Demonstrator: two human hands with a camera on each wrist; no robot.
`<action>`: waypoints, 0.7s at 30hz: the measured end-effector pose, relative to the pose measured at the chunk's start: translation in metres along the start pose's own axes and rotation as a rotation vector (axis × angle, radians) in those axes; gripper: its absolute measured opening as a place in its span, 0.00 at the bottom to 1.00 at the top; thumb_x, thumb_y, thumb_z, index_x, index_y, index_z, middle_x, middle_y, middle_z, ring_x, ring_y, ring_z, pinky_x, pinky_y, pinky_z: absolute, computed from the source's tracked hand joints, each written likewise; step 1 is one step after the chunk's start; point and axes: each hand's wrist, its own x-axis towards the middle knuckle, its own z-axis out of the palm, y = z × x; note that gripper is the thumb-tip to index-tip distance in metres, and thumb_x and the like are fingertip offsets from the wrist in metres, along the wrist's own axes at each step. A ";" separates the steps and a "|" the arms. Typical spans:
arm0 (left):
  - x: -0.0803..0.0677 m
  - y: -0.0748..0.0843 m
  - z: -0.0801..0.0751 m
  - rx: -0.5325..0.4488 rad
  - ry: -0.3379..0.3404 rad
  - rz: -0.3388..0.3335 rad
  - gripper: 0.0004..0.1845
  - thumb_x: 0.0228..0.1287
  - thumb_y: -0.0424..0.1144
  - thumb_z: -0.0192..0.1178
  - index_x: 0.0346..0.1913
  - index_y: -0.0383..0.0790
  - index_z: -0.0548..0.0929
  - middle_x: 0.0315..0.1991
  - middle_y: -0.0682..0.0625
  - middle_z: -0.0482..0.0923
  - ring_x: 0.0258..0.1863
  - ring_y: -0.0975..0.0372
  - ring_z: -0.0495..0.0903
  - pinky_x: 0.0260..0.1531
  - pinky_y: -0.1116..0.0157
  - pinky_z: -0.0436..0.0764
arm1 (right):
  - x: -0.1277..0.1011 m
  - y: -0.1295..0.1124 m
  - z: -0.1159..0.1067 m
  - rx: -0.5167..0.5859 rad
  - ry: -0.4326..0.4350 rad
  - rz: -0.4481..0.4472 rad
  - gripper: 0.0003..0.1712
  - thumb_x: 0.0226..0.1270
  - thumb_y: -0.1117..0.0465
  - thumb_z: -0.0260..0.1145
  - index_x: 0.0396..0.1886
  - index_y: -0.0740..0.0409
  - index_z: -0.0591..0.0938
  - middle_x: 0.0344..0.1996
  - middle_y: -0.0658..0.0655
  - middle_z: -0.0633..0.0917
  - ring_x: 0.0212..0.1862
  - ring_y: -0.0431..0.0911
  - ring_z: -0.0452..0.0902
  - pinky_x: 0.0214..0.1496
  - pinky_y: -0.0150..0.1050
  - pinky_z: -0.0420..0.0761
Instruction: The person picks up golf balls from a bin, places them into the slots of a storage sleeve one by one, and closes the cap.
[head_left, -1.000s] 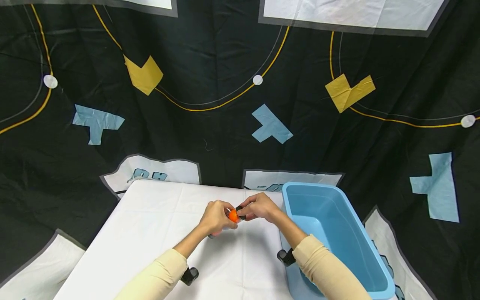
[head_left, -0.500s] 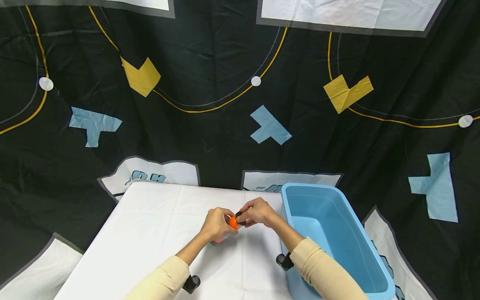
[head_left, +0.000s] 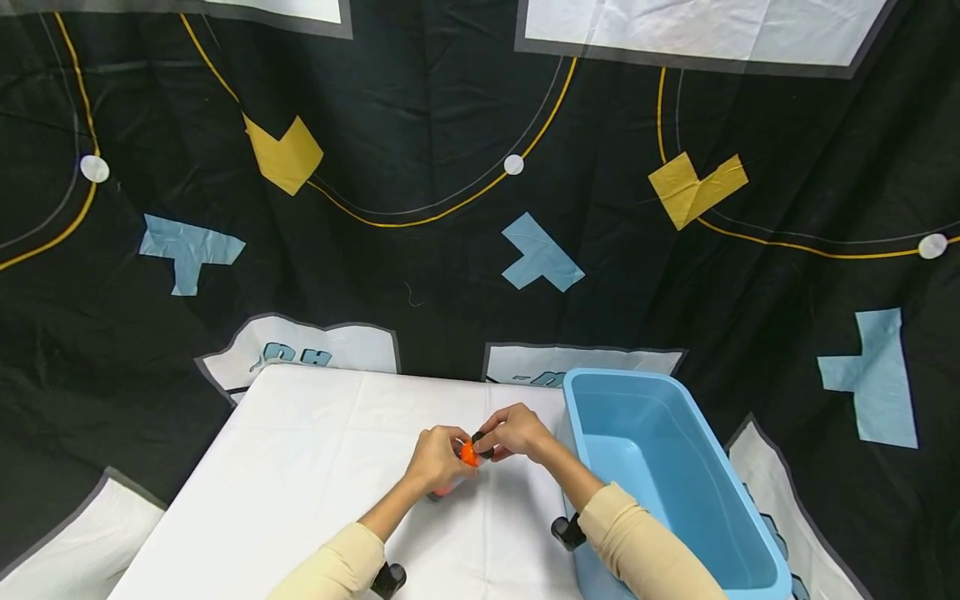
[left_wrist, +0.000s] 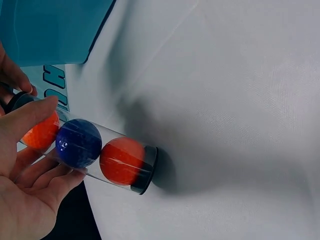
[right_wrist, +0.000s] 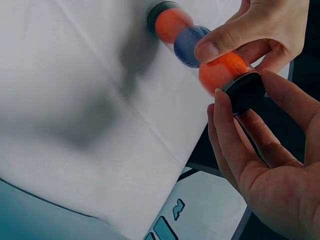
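Note:
A clear plastic tube [left_wrist: 109,136] with a black cap at each end contains an orange ball [left_wrist: 42,131], a dark blue ball [left_wrist: 78,143] and a red-orange ball [left_wrist: 121,161] in a row. My left hand [head_left: 437,458] grips the tube near its upper end, thumb over the orange ball, as the left wrist view shows. With its fingertips my right hand [head_left: 516,432] pinches the black cap [right_wrist: 244,93] at that end. The tube tilts, its far capped end low over the white table. Whether the pinched cap is fully seated, I cannot tell.
A light blue plastic tub [head_left: 678,467] stands at the right, close beside my right forearm. The white cloth-covered table [head_left: 300,483] lies under both hands. Behind it hangs a black cloth [head_left: 420,325] with blue and yellow tape marks.
Both hands and the tube have shifted slightly down toward me. The grip on the tube and the pinch on the cap look the same.

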 end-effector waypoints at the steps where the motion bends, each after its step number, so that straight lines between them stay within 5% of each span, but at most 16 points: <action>1: -0.001 -0.001 0.000 -0.003 0.002 -0.001 0.20 0.37 0.34 0.84 0.36 0.37 0.88 0.29 0.47 0.89 0.27 0.64 0.83 0.31 0.66 0.83 | 0.000 0.000 0.000 -0.001 0.000 -0.002 0.13 0.52 0.68 0.78 0.38 0.66 0.88 0.33 0.58 0.88 0.30 0.50 0.89 0.40 0.44 0.88; 11: -0.007 -0.002 -0.006 0.044 -0.030 -0.069 0.25 0.38 0.37 0.84 0.44 0.40 0.88 0.39 0.44 0.90 0.42 0.50 0.85 0.47 0.49 0.82 | 0.001 0.000 0.001 -0.022 0.013 -0.001 0.13 0.53 0.66 0.79 0.38 0.66 0.88 0.32 0.58 0.88 0.31 0.52 0.89 0.40 0.42 0.88; 21: -0.012 -0.014 -0.008 0.042 -0.087 -0.135 0.24 0.38 0.34 0.83 0.44 0.37 0.89 0.36 0.42 0.89 0.34 0.53 0.86 0.33 0.60 0.86 | -0.001 0.000 0.003 -0.039 0.019 -0.013 0.14 0.52 0.66 0.79 0.39 0.66 0.88 0.31 0.59 0.89 0.31 0.53 0.89 0.39 0.42 0.88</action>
